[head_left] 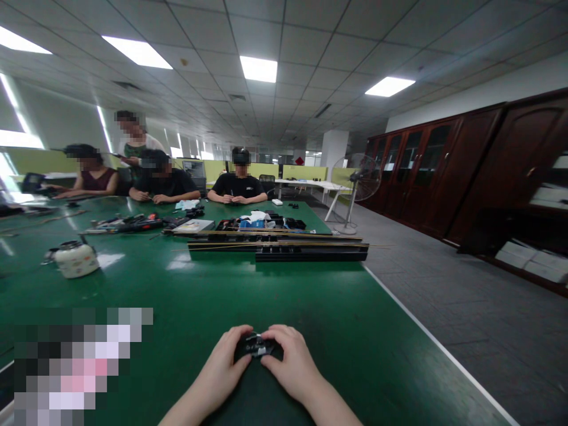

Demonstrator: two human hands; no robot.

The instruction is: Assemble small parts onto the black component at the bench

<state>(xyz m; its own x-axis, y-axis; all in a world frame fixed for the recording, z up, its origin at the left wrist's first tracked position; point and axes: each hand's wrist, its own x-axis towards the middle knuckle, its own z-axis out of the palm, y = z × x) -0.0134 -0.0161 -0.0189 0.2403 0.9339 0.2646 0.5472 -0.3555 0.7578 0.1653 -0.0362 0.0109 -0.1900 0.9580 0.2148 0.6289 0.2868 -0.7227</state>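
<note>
Between my two hands, low over the near part of the green table (213, 296), is a small black part with silvery and white bits (256, 347). Its exact kind is too small to make out. My left hand (233, 358) grips its left side, fingers curled over the far edge and thumb at the near edge. On the opposite side my right hand (290, 358) holds it the same way. The fingers cover both ends of the part.
Long black rails (310, 253) with thin rods lie across the table ahead. Behind them are a blue box (254, 221) and assorted tools (128, 223). A cream pot (76, 259) stands at left. Several people sit or stand beyond; a fan (355, 180) stands right.
</note>
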